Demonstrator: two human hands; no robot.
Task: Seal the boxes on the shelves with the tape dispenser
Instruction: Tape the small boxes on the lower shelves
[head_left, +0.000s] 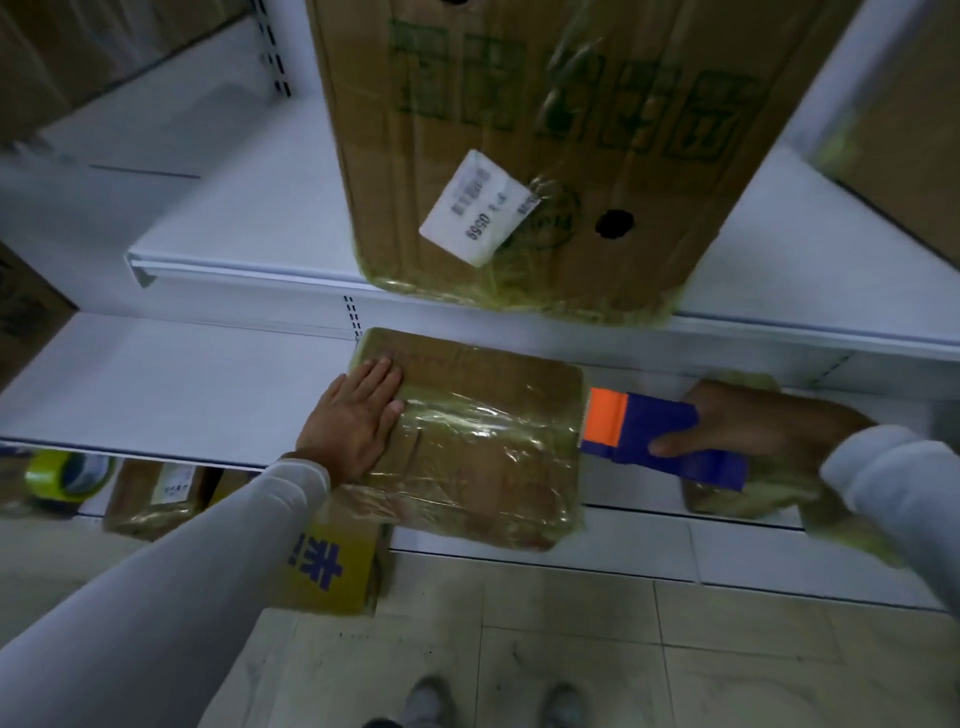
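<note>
A flat cardboard box (483, 447) wrapped in yellowish clear tape lies on the lower white shelf (156, 384), jutting over its front edge. My left hand (353, 415) presses flat on the box's left side, fingers straight. My right hand (748, 426) grips a blue tape dispenser (660, 441) with an orange front plate; its toothed edge meets the box's right side. A tall taped carton (524, 156) with a white label stands on the upper shelf (249, 244).
Another taped parcel (753, 493) lies under my right hand on the lower shelf. Below the shelf sit a yellow tape roll (67, 475), a small labelled box (156, 499) and a yellow printed carton (332, 566). Tiled floor (571, 649) and my shoes are in front.
</note>
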